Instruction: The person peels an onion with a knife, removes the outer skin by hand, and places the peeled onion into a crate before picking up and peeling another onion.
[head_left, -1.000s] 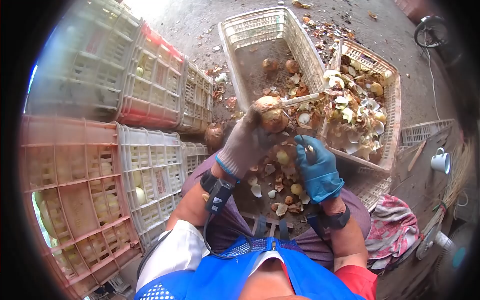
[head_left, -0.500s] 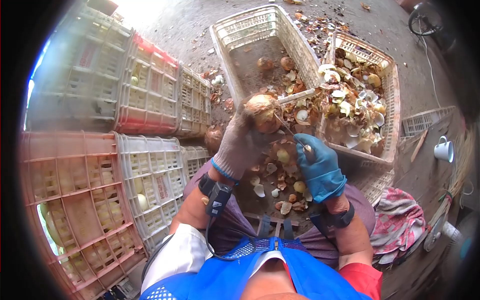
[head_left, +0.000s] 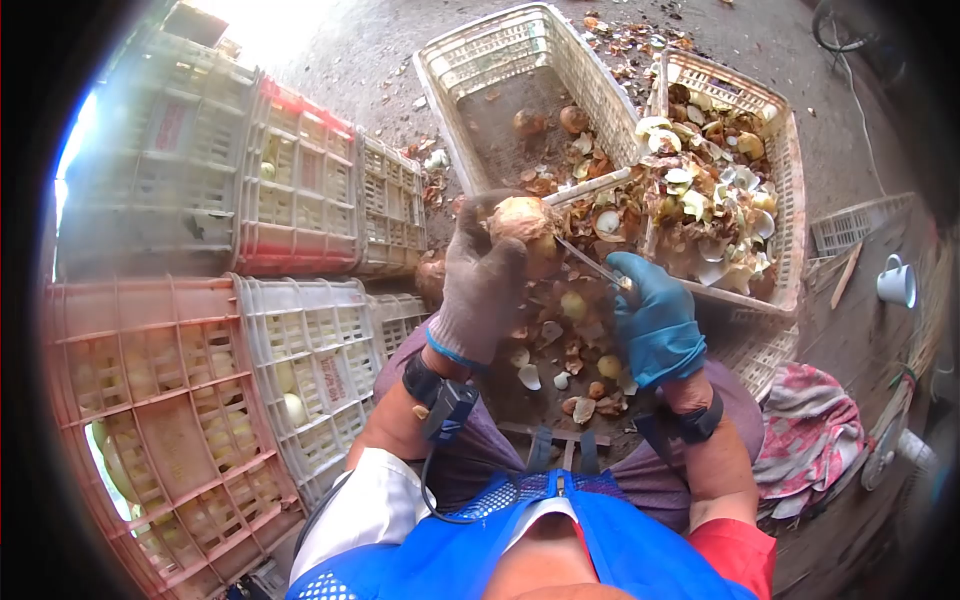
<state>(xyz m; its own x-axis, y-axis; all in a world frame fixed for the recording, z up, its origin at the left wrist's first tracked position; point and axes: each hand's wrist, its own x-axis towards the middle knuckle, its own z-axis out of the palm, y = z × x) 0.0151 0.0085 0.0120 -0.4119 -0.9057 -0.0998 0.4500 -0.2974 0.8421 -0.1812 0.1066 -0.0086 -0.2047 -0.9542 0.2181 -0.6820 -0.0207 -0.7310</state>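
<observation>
My left hand (head_left: 482,285), in a greyish knit glove, is closed around a brown-skinned onion (head_left: 524,222) above the pile of peelings. My right hand (head_left: 655,320), in a blue rubber glove, grips a knife (head_left: 590,260) whose thin blade points up and left. The blade's tip is right at the onion's lower right side. Below both hands, onion skins and cut pieces (head_left: 575,350) lie scattered on the ground between my knees.
A whitish crate (head_left: 485,65) ahead has a few onions (head_left: 574,119) inside. Beside it, another crate (head_left: 790,215) is heaped with onion scraps (head_left: 715,200). Stacked crates (head_left: 300,170) of pale onions line the left. A white mug (head_left: 896,284) and a red-and-white cloth (head_left: 810,420) are at right.
My right hand has shifted slightly right and up, and the knife lies flatter against the onion's side. The left hand still holds the onion, turned a little.
</observation>
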